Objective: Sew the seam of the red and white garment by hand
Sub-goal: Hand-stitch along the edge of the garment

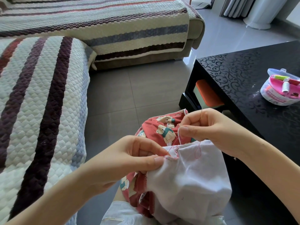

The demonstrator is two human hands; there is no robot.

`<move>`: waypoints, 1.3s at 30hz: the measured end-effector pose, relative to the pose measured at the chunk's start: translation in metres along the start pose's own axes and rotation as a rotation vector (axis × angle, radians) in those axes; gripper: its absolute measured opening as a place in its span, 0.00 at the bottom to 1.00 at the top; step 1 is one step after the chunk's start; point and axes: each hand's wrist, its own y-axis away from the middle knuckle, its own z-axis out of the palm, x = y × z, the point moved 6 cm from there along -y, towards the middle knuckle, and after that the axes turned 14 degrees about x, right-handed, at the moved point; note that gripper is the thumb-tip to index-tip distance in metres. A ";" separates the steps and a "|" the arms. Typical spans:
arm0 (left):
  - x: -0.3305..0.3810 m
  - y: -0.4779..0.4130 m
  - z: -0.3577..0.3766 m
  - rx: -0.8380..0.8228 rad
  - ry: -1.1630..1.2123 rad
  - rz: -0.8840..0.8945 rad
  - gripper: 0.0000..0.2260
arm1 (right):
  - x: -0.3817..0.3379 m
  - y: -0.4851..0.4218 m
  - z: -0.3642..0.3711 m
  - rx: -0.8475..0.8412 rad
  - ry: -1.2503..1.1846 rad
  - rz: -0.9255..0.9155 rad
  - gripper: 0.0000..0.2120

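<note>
Garment (186,176) mid-stitch on the lap (123,213); left hand (129,157) pinches seam (170,158); right hand (209,127) pinches thread (198,150); next, probably draw it taut.

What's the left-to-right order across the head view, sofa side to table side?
striped sofa cover → left hand, pinching the fabric → garment seam → right hand, holding the red thread → sewing kit tub. The black table is left out because it overlaps the right hand.
</note>
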 end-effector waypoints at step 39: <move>0.006 0.006 0.013 -0.079 -0.020 0.072 0.05 | -0.002 0.042 0.032 0.012 0.099 -0.035 0.19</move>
